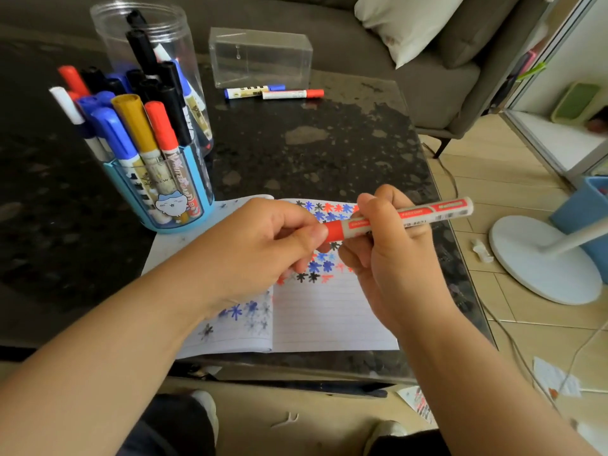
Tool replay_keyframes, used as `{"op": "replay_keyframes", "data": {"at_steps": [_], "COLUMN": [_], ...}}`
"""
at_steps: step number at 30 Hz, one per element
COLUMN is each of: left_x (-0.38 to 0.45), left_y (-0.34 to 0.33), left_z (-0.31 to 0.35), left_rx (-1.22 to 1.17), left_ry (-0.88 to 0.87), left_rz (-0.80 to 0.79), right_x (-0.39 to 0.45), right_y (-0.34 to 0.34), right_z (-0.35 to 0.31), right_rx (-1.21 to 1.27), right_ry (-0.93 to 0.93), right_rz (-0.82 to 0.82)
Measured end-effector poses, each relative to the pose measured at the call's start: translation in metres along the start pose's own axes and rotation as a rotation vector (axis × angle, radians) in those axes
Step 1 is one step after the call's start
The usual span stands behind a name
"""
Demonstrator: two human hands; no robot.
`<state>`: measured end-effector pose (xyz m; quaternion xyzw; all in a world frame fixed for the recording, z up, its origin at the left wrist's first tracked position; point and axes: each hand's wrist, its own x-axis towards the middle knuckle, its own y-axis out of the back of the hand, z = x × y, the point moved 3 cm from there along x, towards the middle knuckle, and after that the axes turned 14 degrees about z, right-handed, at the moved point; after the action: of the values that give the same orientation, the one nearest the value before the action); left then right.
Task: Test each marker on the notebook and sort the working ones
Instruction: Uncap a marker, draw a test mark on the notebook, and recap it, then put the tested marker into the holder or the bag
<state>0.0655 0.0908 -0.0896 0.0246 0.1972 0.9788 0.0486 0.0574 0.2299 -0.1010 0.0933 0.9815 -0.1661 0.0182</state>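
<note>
Both hands meet above the open lined paper notebook (329, 317), each clamped on one red-and-white plastic whiteboard marker (403, 215) held nearly level; the right hand (391, 255) wraps its curled fingers round the middle of the cylindrical barrel, thumb on the near side, the printed label end jutting out to the right; the left hand (263, 248) pinches the smooth red cap (334, 231) between thumb and curled fingers, and whether the cap is seated or partly drawn off cannot be told. The notebook lies flat at the near edge of the dark speckled stone-look tabletop (312, 149), its pages dotted with small red, blue and black star-shaped scribbles. To the left, just touching the notebook's corner, stands a blue round plastic pen holder with a cartoon sticker (171, 205), crowded with upright markers capped in blue, red, black, white and mustard yellow; behind it a tall clear cylindrical plastic jar (144, 37) holds more markers. Farther back a clear rectangular plastic box (260, 57) sits on the table, with a blue-capped marker (253, 91) and a red-capped marker (292, 93) lying side by side just in front of it.
</note>
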Motion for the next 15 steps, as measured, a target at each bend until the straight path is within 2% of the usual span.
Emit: {"op": "replay_keyframes", "data": {"at_steps": [4, 7, 8, 10, 12, 15], "left_x": [0.005, 0.009, 0.009, 0.009, 0.007, 0.003], "left_y": [0.008, 0.025, 0.031, 0.042, 0.05, 0.058], "left_z": [0.001, 0.002, 0.001, -0.001, -0.001, -0.003], "left_rx": [0.005, 0.036, 0.053, 0.119, 0.169, 0.189], "left_ry": [0.003, -0.017, -0.029, -0.074, -0.117, -0.147], "left_rz": [0.182, 0.377, 0.44, 0.536, 0.589, 0.618], "right_x": [-0.002, 0.005, 0.008, 0.008, 0.001, -0.006], "right_y": [-0.002, 0.01, 0.015, 0.016, -0.002, -0.032], "right_z": [0.01, 0.014, 0.011, 0.0, -0.009, -0.006], "right_rx": [-0.025, -0.171, -0.315, -0.687, -0.909, -1.037], "right_ry": [-0.204, -0.286, -0.223, 0.088, 0.457, 0.709], "right_rz": [0.018, 0.217, 0.296, 0.314, 0.124, -0.139]}}
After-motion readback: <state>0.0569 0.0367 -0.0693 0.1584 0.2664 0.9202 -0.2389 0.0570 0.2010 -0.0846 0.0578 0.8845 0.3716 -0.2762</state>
